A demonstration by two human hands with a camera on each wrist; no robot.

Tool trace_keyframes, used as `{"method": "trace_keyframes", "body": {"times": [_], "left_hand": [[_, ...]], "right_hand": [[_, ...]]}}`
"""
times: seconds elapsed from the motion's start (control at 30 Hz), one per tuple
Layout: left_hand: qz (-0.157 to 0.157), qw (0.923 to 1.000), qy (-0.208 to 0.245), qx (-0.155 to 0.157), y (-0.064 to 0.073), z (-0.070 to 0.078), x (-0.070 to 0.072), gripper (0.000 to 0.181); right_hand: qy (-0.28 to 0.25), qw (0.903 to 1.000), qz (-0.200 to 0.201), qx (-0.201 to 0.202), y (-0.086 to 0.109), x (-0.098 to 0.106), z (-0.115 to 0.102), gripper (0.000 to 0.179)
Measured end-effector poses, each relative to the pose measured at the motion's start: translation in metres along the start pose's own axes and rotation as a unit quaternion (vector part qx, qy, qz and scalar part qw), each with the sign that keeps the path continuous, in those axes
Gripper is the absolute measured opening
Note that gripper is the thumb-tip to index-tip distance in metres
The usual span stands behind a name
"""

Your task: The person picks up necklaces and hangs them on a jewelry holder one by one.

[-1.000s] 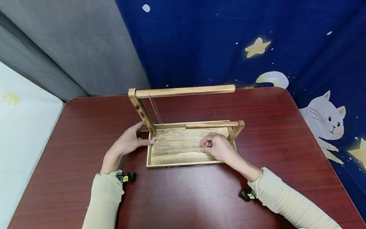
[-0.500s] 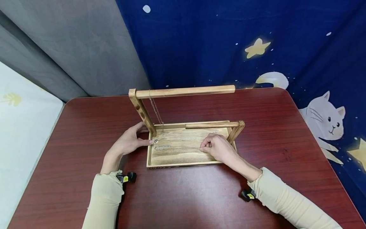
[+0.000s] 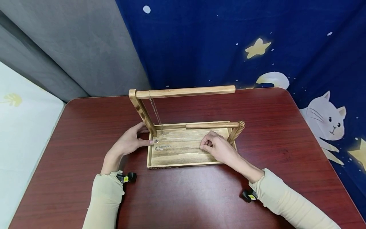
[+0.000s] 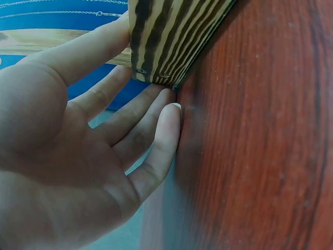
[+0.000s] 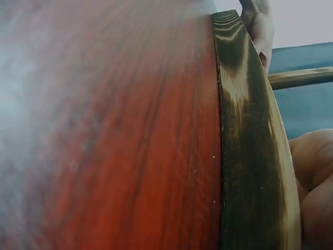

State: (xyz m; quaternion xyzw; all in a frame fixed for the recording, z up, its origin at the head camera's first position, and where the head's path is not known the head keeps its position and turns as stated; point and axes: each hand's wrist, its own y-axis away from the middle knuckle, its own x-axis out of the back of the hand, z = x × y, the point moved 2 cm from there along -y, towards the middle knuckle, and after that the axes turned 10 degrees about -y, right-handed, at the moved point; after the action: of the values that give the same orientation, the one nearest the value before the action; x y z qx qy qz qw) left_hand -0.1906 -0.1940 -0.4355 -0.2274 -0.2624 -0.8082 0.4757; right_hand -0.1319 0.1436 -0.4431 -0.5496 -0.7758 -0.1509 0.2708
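Observation:
A wooden jewelry stand has a shallow tray [image 3: 177, 165] as its base, with an upper bar [image 3: 186, 92] and a lower bar [image 3: 211, 125]. My left hand [image 3: 128, 140] holds the stand's left back corner, thumb on the rim and fingers behind the post [image 3: 142, 114]; the left wrist view shows those fingers low against the striped wood [image 4: 171, 41]. Inside the tray my right hand [image 3: 219, 148] pinches the right end of a thin necklace [image 3: 163, 148]; its fingertips hide that end. Above it lies a pale necklace [image 3: 180, 137]. Another necklace [image 3: 154, 108] hangs from the upper bar's left end.
A small round pendant [image 3: 156, 141] lies by the tray's left wall. The stand's slanted right post [image 3: 235, 132] rises just behind my right hand. Around the stand extends the reddish table [image 3: 183, 197], with a blue curtain [image 3: 200, 44] beyond its far edge.
Both hands stay nearly where they were. My right fingertips shift very slightly, and the lower end of the hanging necklace sways a little to the left.

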Motion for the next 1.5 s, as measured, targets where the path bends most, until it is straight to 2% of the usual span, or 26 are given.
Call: {"method": "trace_keyframes", "body": {"times": [0.33,0.53,0.77,1.0,1.1,1.33,1.5], "left_hand": [[0.001,1.0,-0.003,0.003,-0.0003,-0.0001,0.0,0.074],[0.001,1.0,-0.008,0.002,0.0,-0.0006,0.0004,0.073],[0.005,0.9998,-0.015,-0.009,-0.0005,-0.0001,0.0006,0.073],[0.011,0.9997,-0.018,-0.016,-0.0012,-0.0003,0.0001,0.07],[0.011,0.9997,-0.017,-0.017,-0.0012,-0.0003,0.0001,0.07],[0.013,0.9995,-0.019,-0.021,-0.0007,-0.0004,0.0001,0.071],[0.013,0.9995,-0.02,-0.019,-0.0003,-0.0003,-0.0001,0.071]], "right_hand": [[-0.022,0.9993,-0.016,-0.026,0.0019,0.0008,-0.0039,0.007],[-0.073,0.9961,-0.029,-0.039,0.0019,0.0007,-0.0023,0.005],[-0.164,0.9841,-0.046,-0.05,0.0009,0.001,-0.001,0.009],[-0.224,0.9703,-0.062,-0.069,0.0015,0.0037,-0.0019,0.013],[-0.23,0.9679,-0.07,-0.073,0.0018,0.0053,-0.0038,0.013],[-0.201,0.9744,-0.071,-0.072,0.0024,0.0078,-0.0073,0.011],[-0.202,0.9743,-0.073,-0.069,0.0032,0.0079,-0.008,0.012]]}}
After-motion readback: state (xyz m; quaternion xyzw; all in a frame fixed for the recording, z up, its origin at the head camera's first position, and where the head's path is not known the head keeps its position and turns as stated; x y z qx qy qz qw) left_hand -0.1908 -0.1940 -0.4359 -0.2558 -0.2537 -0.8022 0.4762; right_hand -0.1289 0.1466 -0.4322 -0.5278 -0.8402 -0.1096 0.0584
